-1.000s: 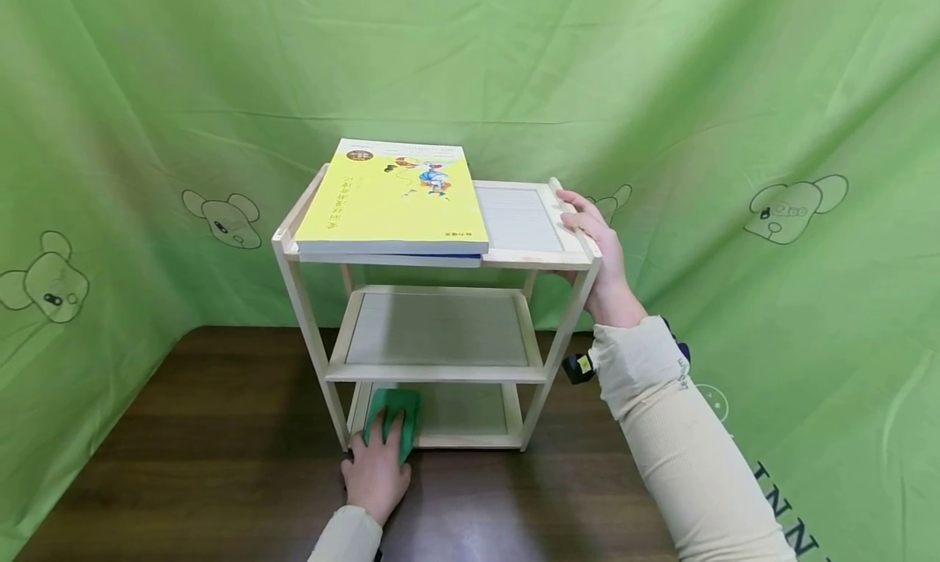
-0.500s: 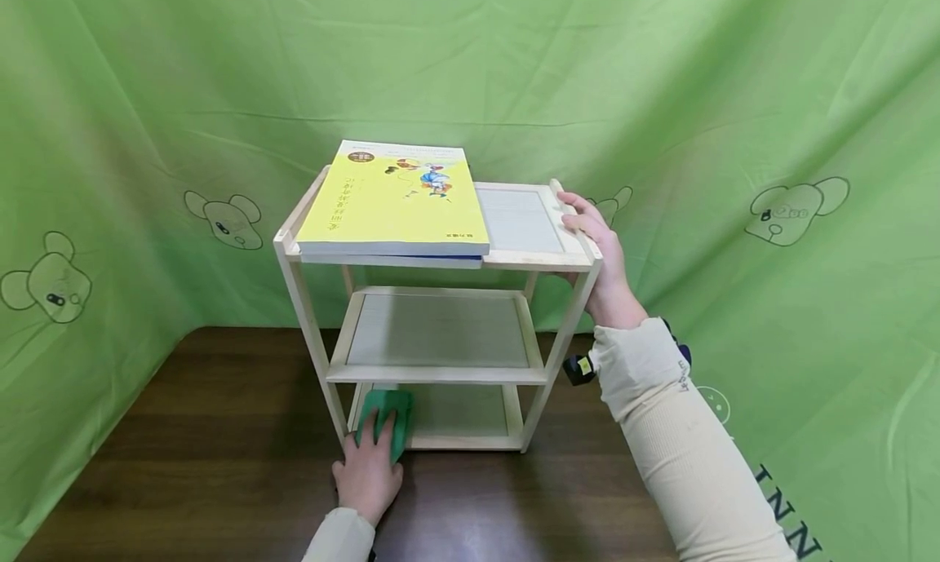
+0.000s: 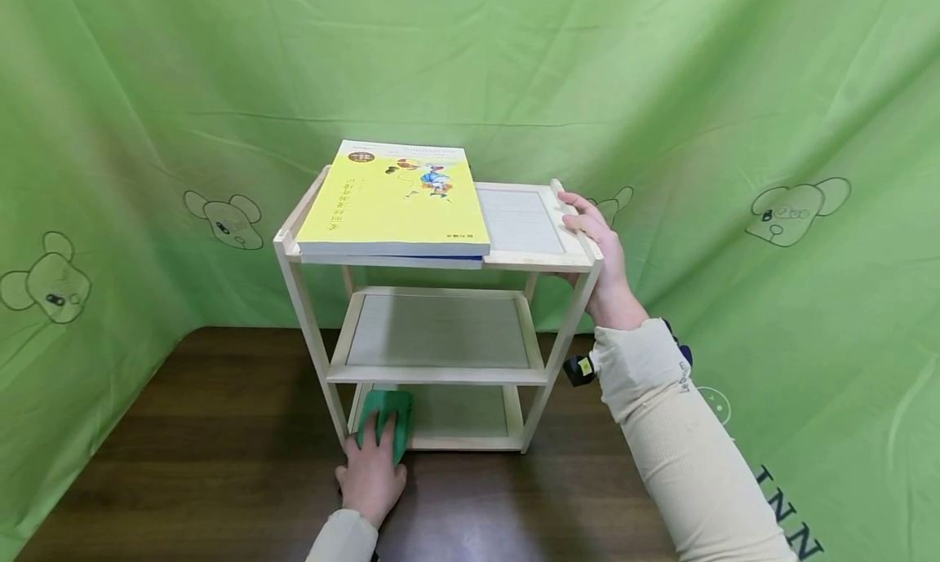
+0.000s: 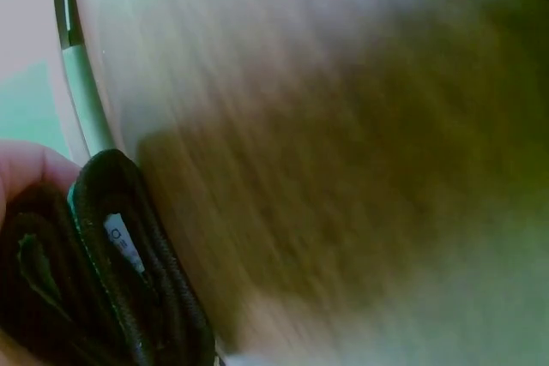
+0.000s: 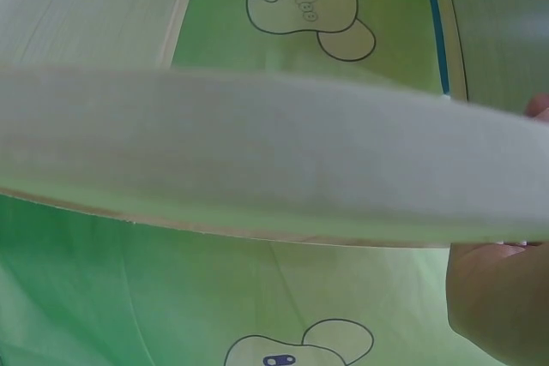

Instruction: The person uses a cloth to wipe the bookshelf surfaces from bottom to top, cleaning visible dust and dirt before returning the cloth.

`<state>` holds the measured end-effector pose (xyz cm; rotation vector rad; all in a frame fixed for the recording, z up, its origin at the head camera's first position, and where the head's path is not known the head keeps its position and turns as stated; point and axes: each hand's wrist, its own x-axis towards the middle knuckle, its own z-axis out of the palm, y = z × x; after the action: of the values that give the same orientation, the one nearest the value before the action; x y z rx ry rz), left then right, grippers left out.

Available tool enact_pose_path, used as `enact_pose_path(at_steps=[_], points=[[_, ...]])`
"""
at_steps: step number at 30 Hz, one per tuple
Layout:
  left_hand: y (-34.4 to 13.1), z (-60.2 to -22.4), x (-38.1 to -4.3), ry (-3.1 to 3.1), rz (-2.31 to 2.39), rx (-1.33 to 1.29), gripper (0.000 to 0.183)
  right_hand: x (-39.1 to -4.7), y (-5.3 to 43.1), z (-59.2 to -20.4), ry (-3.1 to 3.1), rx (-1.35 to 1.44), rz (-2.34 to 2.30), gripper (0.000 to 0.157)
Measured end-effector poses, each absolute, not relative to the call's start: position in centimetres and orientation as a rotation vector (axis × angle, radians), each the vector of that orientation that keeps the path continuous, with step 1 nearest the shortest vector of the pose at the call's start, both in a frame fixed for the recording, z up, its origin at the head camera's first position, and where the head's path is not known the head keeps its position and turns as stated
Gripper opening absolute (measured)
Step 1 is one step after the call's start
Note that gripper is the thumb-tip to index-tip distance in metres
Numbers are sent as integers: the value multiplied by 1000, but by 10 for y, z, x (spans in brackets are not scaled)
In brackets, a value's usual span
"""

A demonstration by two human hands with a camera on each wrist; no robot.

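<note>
A pale wooden three-tier shelf rack (image 3: 436, 374) stands upright in the head view. On its bottom tier, at the left end, lies a folded green cloth (image 3: 396, 403), held under the fingers of my left hand (image 3: 370, 472). Folded edges of the cloth (image 4: 129, 255) and a small white label show dark in the left wrist view, beside part of the hand. My right hand (image 3: 598, 248) grips the right side rail of the top tier, fingers over the rail; its underside is partly hidden. The right wrist view shows a rack post (image 5: 257, 156) close up, with the hand at the right edge.
A yellow-covered book (image 3: 396, 203) lies on another book on the top tier's left part, slightly overhanging the front edge. Beneath the rack is a dark brown wooden surface (image 3: 220, 464). A green curtain (image 3: 661, 81) with printed animal faces hangs behind and at the sides.
My left hand and the cloth have shifted slightly left along the bottom tier since the first frame, and barely moved in the last half second. The right hand keeps its grip.
</note>
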<state>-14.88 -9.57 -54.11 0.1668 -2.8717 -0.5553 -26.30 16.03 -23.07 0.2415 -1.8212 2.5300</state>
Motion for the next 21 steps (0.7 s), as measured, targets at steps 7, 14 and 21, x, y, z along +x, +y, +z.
enact_pose_path(at_steps=[7,14,21], points=[[-90,-542,-150,-2861,-514,149,81,-263,160,-231,-1812,245,2533,46],[-85,-541,-152,-2859,-529,157,79,-264,158,-231,-1812,235,2533,45],[-81,-540,-153,-2840,-505,133,79,-264,160,-231,-1795,237,2547,45]])
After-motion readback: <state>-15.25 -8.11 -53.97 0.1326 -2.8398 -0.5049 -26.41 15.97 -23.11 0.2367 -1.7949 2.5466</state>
